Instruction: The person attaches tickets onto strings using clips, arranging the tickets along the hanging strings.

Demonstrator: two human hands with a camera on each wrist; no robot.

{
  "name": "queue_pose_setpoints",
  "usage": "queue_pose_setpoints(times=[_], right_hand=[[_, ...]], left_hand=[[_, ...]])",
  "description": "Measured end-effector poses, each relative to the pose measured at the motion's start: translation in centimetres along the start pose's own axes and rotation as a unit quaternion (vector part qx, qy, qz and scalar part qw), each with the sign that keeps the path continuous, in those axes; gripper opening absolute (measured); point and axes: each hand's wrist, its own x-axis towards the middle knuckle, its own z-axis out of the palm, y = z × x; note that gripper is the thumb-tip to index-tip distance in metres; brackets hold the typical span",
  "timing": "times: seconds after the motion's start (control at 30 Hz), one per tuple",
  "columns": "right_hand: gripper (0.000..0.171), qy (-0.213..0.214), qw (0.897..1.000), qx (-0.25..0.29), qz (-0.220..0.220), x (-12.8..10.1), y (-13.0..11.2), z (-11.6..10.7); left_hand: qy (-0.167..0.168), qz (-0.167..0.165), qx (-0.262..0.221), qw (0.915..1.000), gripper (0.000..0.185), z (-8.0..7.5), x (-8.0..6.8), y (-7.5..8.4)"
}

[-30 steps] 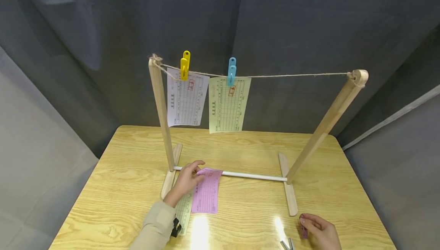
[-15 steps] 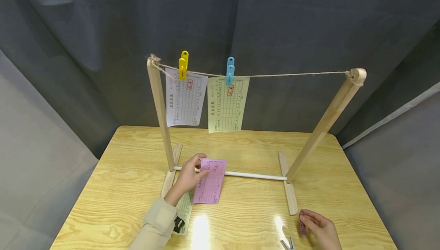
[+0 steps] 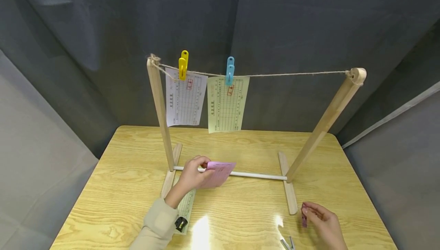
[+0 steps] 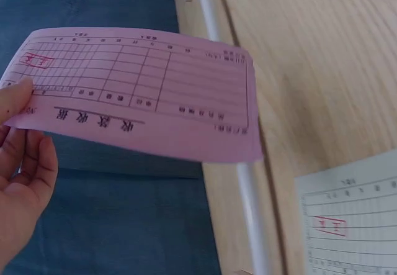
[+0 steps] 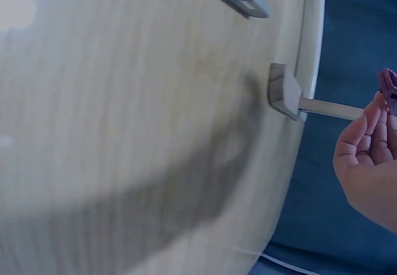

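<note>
A pink printed receipt slip (image 3: 220, 174) is pinched at its edge between thumb and fingers of my left hand (image 3: 193, 174), raised off the table near the white crossbar. The left wrist view shows the slip (image 4: 142, 95) spread out from the fingertips, its print upside down. My right hand (image 3: 324, 221) pinches a dark purple clothespin (image 3: 304, 215) beside the stand's right foot; in the right wrist view the clothespin (image 5: 388, 87) is cut off by the frame's edge. Beneath my left forearm lies a pale green slip (image 3: 187, 206), partly covered by the arm.
A wooden stand with a left post (image 3: 160, 116) and right post (image 3: 324, 127) carries a string (image 3: 285, 75). A yellow clothespin (image 3: 183, 65) holds a white slip (image 3: 185, 101); a blue clothespin (image 3: 230, 71) holds a yellow-green slip (image 3: 227, 106). A grey clothespin (image 3: 288, 244) lies at the table's front.
My left hand has lifted the pink slip off the table and to the right, and the slip now tilts toward flat. The right hand has shifted slightly with the purple clothespin.
</note>
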Motion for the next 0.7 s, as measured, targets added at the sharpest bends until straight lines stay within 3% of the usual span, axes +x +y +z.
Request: queue_pose_setpoints(times=[0.07, 0.17, 0.23, 0.3, 0.4, 0.43, 0.57, 0.63, 0.67, 0.7], right_hand=[[0.043, -0.001, 1.0, 0.001, -0.005, 0.1, -0.2, -0.1], [0.044, 0.003, 1.0, 0.008, -0.028, 1.7, 3.3, -0.2], [0.043, -0.002, 0.999, 0.008, -0.036, 1.9, 3.4, -0.3], [0.043, -0.002, 0.998, 0.016, -0.055, 2.5, 5.0, -0.4], [0.038, -0.014, 0.997, 0.02, -0.07, 2.6, 4.8, -0.6], [0.036, -0.028, 0.994, 0.053, -0.093, 2.8, 5.3, -0.7], [0.032, -0.015, 0.991, 0.052, -0.12, 4.4, 8.5, -0.6], [0.03, -0.025, 0.987, 0.08, -0.134, 4.4, 7.8, -0.7], [0.032, -0.013, 0.991, 0.055, -0.12, 4.6, 7.8, -0.7], [0.032, -0.017, 0.99, 0.067, -0.12, 4.1, 6.3, -0.7]], left_hand=[[0.004, 0.006, -0.009, 0.9999, 0.018, -0.1, 0.1, 0.4], [0.011, 0.015, -0.016, 0.9997, 0.017, -0.2, 0.2, 0.9], [0.016, 0.02, -0.022, 0.9994, 0.016, -0.3, 0.2, 1.1], [0.02, 0.026, -0.026, 0.9991, 0.017, -0.3, 0.2, 1.3], [0.024, 0.032, -0.038, 0.9985, 0.017, -0.3, 0.1, 1.6], [0.025, 0.032, -0.044, 0.9982, 0.017, -0.3, 0.2, 1.7], [0.023, 0.027, -0.062, 0.9974, 0.017, -0.6, 0.3, 2.3], [0.019, 0.017, -0.071, 0.9971, 0.019, -0.7, 0.4, 2.7], [0.017, 0.011, -0.075, 0.997, 0.02, -0.8, 0.4, 2.8], [0.014, 0.003, -0.081, 0.9966, 0.022, -0.9, 0.5, 3.0]])
